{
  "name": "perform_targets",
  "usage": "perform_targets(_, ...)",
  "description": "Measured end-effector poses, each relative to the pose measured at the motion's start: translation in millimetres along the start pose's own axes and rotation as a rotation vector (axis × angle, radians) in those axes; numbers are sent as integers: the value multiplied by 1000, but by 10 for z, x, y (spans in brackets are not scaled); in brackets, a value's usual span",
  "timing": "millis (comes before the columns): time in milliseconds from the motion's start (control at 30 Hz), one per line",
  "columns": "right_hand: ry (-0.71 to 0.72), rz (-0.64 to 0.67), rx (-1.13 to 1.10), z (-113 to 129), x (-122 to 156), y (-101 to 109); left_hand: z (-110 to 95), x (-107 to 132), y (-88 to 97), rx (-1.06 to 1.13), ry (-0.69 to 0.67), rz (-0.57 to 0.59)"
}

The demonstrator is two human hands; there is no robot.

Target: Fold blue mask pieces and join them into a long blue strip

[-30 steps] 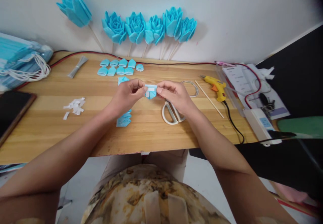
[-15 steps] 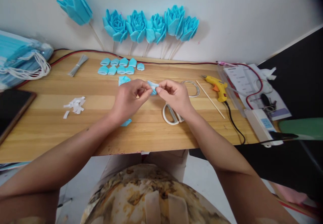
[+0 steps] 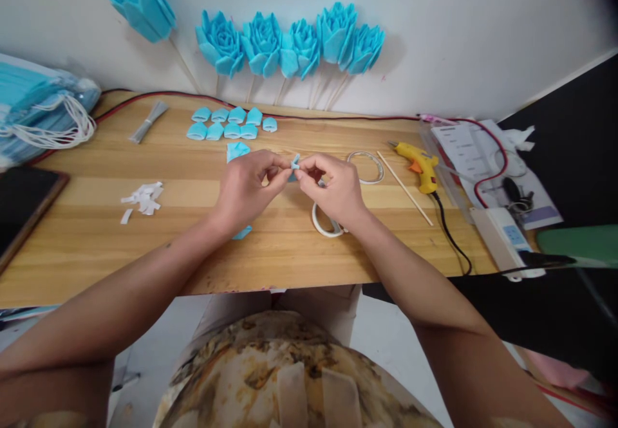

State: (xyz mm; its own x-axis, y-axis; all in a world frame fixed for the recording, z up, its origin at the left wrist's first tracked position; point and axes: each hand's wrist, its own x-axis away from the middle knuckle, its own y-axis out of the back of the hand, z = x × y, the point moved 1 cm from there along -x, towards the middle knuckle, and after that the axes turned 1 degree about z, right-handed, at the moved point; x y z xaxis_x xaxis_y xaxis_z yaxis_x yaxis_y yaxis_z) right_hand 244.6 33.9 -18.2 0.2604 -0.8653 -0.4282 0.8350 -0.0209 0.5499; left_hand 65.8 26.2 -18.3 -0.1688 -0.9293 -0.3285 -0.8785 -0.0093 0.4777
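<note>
Between the fingertips of both hands is a small light-blue fabric piece (image 3: 295, 163), mostly covered by the fingers. My left hand (image 3: 251, 183) pinches its left side, and my right hand (image 3: 333, 186) pinches the right side. Just behind my left hand lies a flat blue fabric piece (image 3: 237, 152); another blue scrap (image 3: 243, 232) pokes out below that wrist. White-handled scissors (image 3: 326, 223) lie partly hidden under my right hand. Farther back, several folded blue petals (image 3: 232, 130) sit in two rows.
Blue fabric flowers (image 3: 261, 45) on sticks lean against the wall. To the right are a tape roll (image 3: 348, 158), a thin stick (image 3: 404, 188), a yellow glue gun (image 3: 421, 165) and a power strip (image 3: 505, 241). At left are white strips (image 3: 145, 197), wires (image 3: 147, 122), a phone (image 3: 29, 203) and masks (image 3: 38, 109).
The blue piece between my fingertips looks narrower and more folded, with its middle pushed up. My hands have drawn slightly closer together. The camera view has shifted a little.
</note>
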Motion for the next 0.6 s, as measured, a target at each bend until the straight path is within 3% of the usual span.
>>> perform_targets(600,99,0,79,-14,24,-15,-38,0,-5,35,22,24)
